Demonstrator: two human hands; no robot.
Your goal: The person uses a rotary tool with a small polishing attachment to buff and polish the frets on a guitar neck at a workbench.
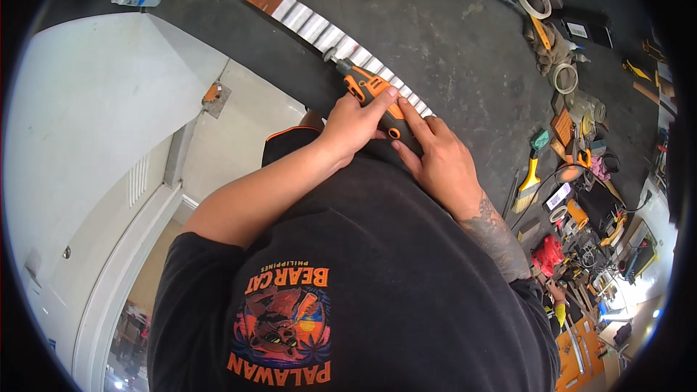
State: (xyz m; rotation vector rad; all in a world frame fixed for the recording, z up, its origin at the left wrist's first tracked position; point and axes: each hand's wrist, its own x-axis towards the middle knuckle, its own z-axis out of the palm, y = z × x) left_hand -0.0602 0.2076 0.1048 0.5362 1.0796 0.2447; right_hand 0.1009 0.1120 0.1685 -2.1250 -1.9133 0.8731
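Tool [370, 84] grasped by our left hand [348, 125] and right hand [444, 163]; we should ease its ten-o'clock bit [330, 54] lightly along the strip [312, 27].

A dark grey table [450, 36] carries a curved strip [312, 26], brown at one end and silver-ribbed along the rest, near its edge. A clear bottle [136, 0] lies on its side at the far left. On the right lie a yellow-handled brush [532, 174], tape rolls [547, 3], a crumpled cloth [553, 58] and crowded tools [573, 223].
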